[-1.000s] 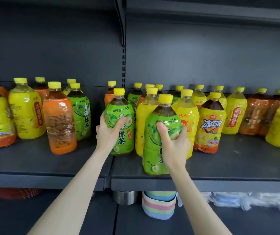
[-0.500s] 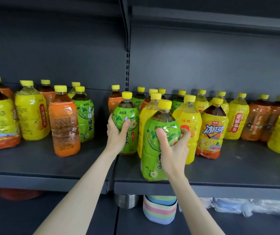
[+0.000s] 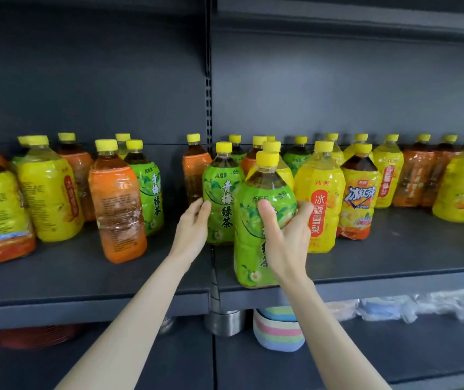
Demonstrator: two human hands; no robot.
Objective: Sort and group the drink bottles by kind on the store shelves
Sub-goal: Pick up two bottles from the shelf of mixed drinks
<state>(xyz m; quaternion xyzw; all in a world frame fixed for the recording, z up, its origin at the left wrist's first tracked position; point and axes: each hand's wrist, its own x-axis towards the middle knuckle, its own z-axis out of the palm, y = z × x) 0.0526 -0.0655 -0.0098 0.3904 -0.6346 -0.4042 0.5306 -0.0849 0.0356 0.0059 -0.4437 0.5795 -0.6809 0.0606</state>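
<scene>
My right hand [image 3: 284,240] is wrapped round the front green tea bottle [image 3: 249,249] at the centre of the frame, thumb across its label and fingers round the far side. The bottle is upright near the front lip of the shelf [image 3: 394,257]. My left hand [image 3: 191,232] holds nothing. Its fingers lie fairly straight against the left flank of the second green tea bottle [image 3: 222,198], just behind and to the left. I judge that touch is there to steady it while I bring its twin close, so the two of a kind stand paired. A third green tea bottle [image 3: 149,190] stands left of centre behind an orange bottle [image 3: 115,209], so the green group looks unfinished.
</scene>
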